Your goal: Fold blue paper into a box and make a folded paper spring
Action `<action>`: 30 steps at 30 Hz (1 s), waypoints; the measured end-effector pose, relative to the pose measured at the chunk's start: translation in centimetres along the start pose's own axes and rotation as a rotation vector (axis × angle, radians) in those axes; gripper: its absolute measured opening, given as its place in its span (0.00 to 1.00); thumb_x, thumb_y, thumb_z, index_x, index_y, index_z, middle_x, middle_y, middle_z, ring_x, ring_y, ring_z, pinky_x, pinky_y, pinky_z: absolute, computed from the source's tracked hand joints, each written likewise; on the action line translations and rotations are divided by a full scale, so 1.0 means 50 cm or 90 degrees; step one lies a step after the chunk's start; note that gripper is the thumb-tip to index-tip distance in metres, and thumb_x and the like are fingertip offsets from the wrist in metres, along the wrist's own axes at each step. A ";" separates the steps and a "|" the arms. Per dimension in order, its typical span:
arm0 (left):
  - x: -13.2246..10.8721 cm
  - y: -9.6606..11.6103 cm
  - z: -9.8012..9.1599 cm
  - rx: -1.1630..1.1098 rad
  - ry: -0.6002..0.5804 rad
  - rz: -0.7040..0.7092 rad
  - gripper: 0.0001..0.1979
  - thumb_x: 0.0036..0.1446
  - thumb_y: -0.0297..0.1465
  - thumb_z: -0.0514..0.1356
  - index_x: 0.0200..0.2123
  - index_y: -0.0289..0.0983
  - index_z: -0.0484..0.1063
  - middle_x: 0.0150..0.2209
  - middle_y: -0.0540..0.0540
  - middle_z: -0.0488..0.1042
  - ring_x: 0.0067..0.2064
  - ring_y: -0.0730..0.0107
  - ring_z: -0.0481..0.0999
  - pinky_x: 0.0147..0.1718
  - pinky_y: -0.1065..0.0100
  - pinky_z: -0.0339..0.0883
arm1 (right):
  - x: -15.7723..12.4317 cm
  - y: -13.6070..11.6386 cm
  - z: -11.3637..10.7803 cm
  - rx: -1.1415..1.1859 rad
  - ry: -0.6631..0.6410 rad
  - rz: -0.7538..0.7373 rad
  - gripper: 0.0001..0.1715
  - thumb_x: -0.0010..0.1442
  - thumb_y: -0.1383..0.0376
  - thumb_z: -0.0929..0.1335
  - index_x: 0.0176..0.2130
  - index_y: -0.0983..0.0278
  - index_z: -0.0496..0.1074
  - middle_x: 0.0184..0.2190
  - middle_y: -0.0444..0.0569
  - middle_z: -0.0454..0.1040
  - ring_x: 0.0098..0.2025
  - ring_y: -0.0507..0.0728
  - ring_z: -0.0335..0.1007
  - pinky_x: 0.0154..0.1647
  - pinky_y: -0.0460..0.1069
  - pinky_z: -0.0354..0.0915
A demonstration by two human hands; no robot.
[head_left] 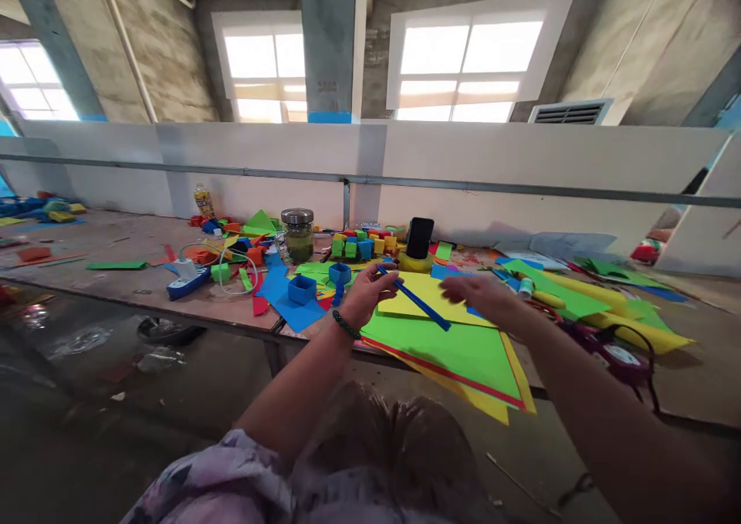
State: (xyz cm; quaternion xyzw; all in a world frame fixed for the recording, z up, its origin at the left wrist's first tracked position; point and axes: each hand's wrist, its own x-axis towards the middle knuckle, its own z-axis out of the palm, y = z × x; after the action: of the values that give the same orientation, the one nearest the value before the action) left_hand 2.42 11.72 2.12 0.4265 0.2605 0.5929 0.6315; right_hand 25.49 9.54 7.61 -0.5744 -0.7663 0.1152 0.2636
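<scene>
Between the fingers of my left hand (369, 296) is the end of a narrow folded blue strip (422, 305), slanting down to the right over the stacked sheets. My right hand (475, 291) hovers to the right of the strip, apart from it and smeared by motion. Below both hands lie a green sheet (445, 354) and a yellow sheet (417, 289), with red and yellow edges showing underneath. Left of my left hand stand a blue open box (302, 289) and a smaller blue box (340, 273), near a flat blue sheet (278, 291).
Behind the boxes stand a lidded glass jar (297, 237), a pile of coloured blocks (362, 246) and a phone (420, 237) propped upright. A power strip (188, 283) lies at left. Coloured sheets and a dark corded device (622, 358) are at right.
</scene>
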 end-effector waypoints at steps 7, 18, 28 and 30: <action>-0.125 -0.007 0.020 0.038 0.073 0.045 0.21 0.39 0.40 0.72 0.33 0.34 0.72 0.26 0.51 0.73 0.27 0.77 0.73 0.23 0.77 0.61 | -0.170 -0.117 0.131 0.291 -0.031 -0.062 0.20 0.60 0.53 0.64 0.27 0.64 0.73 0.23 0.48 0.77 0.24 0.54 0.73 0.26 0.47 0.65; -0.238 -0.045 0.034 0.041 -0.016 -0.072 0.16 0.38 0.36 0.73 0.26 0.30 0.76 0.23 0.47 0.75 0.21 0.81 0.67 0.20 0.76 0.58 | -0.312 -0.128 0.180 0.376 0.047 0.004 0.20 0.57 0.54 0.66 0.22 0.64 0.71 0.15 0.42 0.68 0.19 0.50 0.62 0.19 0.44 0.57; -0.218 0.009 -0.020 0.114 0.022 -0.064 0.23 0.51 0.48 0.63 0.38 0.33 0.77 0.22 0.50 0.72 0.22 0.80 0.68 0.20 0.77 0.59 | -0.332 -0.087 0.184 0.560 0.012 0.183 0.25 0.51 0.45 0.68 0.26 0.64 0.71 0.17 0.44 0.72 0.18 0.50 0.64 0.18 0.44 0.59; -0.250 -0.017 0.002 0.243 -0.104 -0.100 0.21 0.46 0.46 0.67 0.29 0.31 0.77 0.19 0.52 0.69 0.21 0.81 0.64 0.19 0.77 0.55 | -0.331 -0.096 0.188 0.564 -0.010 0.170 0.24 0.52 0.46 0.68 0.25 0.64 0.70 0.17 0.44 0.71 0.18 0.50 0.63 0.18 0.44 0.59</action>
State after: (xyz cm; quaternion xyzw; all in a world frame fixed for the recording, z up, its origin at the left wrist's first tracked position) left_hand 0.95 -0.39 -0.77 0.5631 0.3481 0.4456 0.6026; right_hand 19.87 -6.35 -2.42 -0.4992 -0.5643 0.4691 0.4609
